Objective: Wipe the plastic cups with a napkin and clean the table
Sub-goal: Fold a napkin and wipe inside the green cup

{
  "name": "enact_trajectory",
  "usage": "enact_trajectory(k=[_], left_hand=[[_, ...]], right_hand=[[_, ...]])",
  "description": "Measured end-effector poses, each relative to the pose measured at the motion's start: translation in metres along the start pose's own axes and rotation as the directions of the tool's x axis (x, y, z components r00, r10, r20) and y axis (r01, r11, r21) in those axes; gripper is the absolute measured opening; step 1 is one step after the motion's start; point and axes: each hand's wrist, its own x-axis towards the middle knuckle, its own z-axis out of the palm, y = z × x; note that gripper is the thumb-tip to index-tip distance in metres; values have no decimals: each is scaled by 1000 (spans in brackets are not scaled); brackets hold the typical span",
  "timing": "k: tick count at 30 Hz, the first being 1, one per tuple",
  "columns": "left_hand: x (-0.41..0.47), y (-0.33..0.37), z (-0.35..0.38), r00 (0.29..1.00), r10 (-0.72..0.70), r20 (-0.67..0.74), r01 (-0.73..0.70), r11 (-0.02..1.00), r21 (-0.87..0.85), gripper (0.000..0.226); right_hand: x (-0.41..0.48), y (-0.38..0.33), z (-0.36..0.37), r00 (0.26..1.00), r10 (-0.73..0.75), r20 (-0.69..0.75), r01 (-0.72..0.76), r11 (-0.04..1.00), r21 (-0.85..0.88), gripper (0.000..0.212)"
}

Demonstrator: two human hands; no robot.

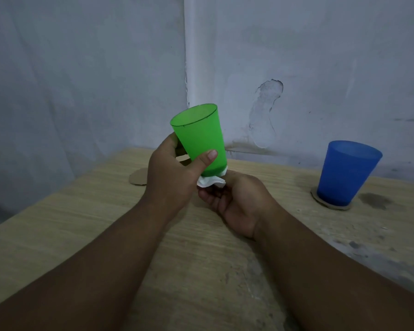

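Observation:
A green plastic cup (pixel 199 137) is held above the wooden table (pixel 58 223), mouth up and tilted slightly left. My left hand (pixel 171 174) grips its lower half, thumb across the front. A white napkin (pixel 210 181) is pressed against the cup's base from below by my right hand (pixel 237 203), whose fingers curl around the napkin. A blue plastic cup (pixel 344 172) stands upright at the right on a round cardboard coaster (pixel 320 201).
A second cardboard coaster (pixel 138 179) lies bare behind my left hand. A dark stain (pixel 374 199) marks the table just right of the blue cup, and grey smudges (pixel 368 252) cover the right front area. Walls meet in a corner behind the table.

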Motion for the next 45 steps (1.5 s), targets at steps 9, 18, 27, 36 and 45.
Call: enact_trajectory(k=[9, 18, 27, 36, 45], left_hand=[[0, -1, -5, 1000, 6, 17, -6, 999, 32, 42], [0, -3, -9, 999, 6, -32, -7, 999, -37, 45], [-4, 0, -2, 1000, 18, 24, -18, 1000, -7, 46], [-5, 0, -5, 998, 37, -52, -31, 994, 105, 51], [-4, -1, -7, 987, 56, -152, -38, 992, 117, 52]], right_hand=[[-6, -8, -8, 999, 23, -45, -25, 999, -47, 29], [-3, -24, -19, 939, -206, -275, 177, 976, -127, 26], [-9, -15, -6, 955, -284, -87, 247, 922, -297, 21], [-15, -7, 0, 936, -336, -107, 280, 892, -354, 35], [-18, -6, 5, 900, -358, -249, 254, 894, -370, 28]])
